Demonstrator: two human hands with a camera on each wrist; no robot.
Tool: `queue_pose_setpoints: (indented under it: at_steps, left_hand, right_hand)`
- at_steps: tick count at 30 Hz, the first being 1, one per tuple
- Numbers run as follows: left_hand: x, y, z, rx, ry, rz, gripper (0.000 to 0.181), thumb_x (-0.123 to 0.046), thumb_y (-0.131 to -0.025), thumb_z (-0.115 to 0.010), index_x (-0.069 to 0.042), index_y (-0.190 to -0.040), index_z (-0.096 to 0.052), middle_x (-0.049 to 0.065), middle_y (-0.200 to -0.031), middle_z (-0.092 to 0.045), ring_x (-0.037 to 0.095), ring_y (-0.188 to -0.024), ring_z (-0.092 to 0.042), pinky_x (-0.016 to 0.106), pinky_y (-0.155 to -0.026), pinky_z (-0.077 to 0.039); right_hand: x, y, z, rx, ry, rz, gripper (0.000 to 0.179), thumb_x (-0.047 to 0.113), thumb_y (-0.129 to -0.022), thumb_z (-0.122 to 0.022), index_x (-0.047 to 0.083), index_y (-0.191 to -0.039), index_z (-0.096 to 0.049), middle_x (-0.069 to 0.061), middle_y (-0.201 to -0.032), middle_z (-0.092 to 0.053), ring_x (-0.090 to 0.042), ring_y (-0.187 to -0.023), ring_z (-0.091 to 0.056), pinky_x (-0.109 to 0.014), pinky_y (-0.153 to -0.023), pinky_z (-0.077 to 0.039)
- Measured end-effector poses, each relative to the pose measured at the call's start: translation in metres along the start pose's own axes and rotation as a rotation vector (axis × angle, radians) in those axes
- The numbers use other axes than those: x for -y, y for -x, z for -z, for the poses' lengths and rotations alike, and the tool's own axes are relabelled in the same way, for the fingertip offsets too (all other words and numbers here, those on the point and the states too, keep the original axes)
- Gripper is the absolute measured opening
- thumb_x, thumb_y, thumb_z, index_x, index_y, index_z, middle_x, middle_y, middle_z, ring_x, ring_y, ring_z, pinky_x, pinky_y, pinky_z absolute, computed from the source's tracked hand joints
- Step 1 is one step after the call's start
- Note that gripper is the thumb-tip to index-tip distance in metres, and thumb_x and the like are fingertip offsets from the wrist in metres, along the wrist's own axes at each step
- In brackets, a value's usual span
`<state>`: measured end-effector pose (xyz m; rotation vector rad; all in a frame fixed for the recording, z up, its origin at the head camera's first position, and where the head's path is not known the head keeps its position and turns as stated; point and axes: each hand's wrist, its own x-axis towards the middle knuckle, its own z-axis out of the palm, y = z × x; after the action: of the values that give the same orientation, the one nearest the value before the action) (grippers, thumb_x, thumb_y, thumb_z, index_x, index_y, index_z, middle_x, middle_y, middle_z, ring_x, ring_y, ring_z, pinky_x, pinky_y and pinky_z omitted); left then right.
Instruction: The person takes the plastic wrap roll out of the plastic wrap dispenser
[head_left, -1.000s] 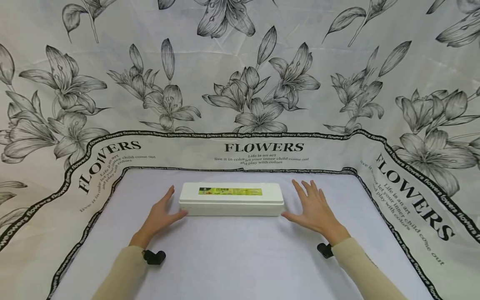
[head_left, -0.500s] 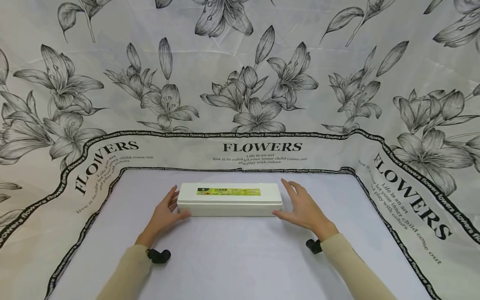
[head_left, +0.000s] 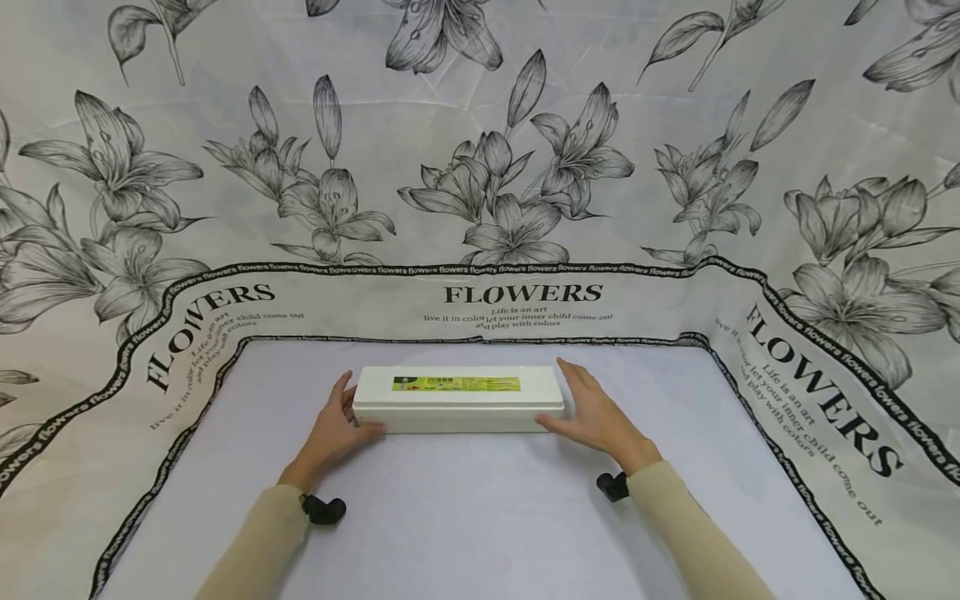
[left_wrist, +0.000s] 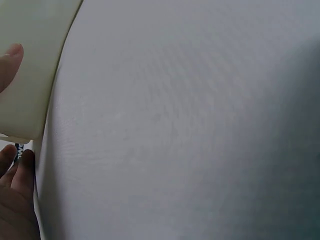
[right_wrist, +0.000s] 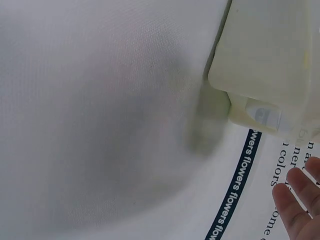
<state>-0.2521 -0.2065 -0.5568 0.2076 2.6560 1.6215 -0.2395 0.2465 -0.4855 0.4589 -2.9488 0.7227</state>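
A long white lidded box (head_left: 457, 419) with a yellow-green label (head_left: 456, 384) on top lies crosswise on the white tabletop. At its left end is my left hand (head_left: 334, 430), thumb (left_wrist: 11, 65) before the front face and fingers (left_wrist: 24, 175) beside the end. Whether that hand touches the box is unclear. My right hand (head_left: 600, 417) spreads around the other end, its thumb in front of the lower right corner. In the right wrist view, the fingers (right_wrist: 290, 205) look fairly straight, with a gap between them and the box's end.
White cloth (head_left: 480, 517) covers the table. Behind it hangs a curtain (head_left: 517, 183) with black flower drawings and printed words, its dark border running along the back and both sides. Each wrist wears a small black camera (head_left: 324, 510).
Both hands have moved inward to the ends of the box, the right hand coming left and the left hand slightly right. The box keeps its place on the table.
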Motion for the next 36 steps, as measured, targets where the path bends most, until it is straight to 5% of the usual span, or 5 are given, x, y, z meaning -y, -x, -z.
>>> queue_pose_setpoints:
  at_steps: [18, 28, 36]
  left_hand:
    - [0.001, -0.003, -0.005, -0.014, -0.068, -0.008, 0.115, -0.039, -0.074, -0.093, -0.005, -0.162, -0.028, 0.02, -0.156, -0.048, 0.04, -0.143, -0.047, 0.059, -0.118, -0.035]
    - [0.0, -0.001, -0.009, -0.045, 0.049, -0.044, 0.11, -0.02, -0.074, -0.094, -0.001, -0.16, -0.029, 0.023, -0.153, -0.05, 0.04, -0.138, -0.051, 0.057, -0.117, -0.037]
    - [0.0, -0.004, -0.011, -0.043, 0.073, -0.007, 0.111, -0.02, -0.073, -0.094, -0.002, -0.161, -0.028, 0.021, -0.157, -0.046, 0.04, -0.143, -0.047, 0.056, -0.121, -0.033]
  right_hand:
    - [0.014, -0.017, -0.007, 0.019, -0.043, 0.01, 0.112, 0.062, -0.079, -0.079, 0.004, -0.161, -0.03, -0.022, -0.162, -0.034, -0.041, -0.146, -0.04, -0.06, -0.117, -0.037]
    - [0.019, -0.021, -0.009, 0.043, -0.043, 0.013, 0.114, 0.061, -0.08, -0.079, -0.001, -0.16, -0.027, -0.023, -0.162, -0.035, -0.04, -0.146, -0.041, -0.057, -0.119, -0.036]
    - [0.019, -0.022, -0.008, 0.052, -0.046, 0.022, 0.107, 0.059, -0.08, -0.08, 0.002, -0.159, -0.034, -0.021, -0.162, -0.036, -0.041, -0.146, -0.04, -0.06, -0.119, -0.035]
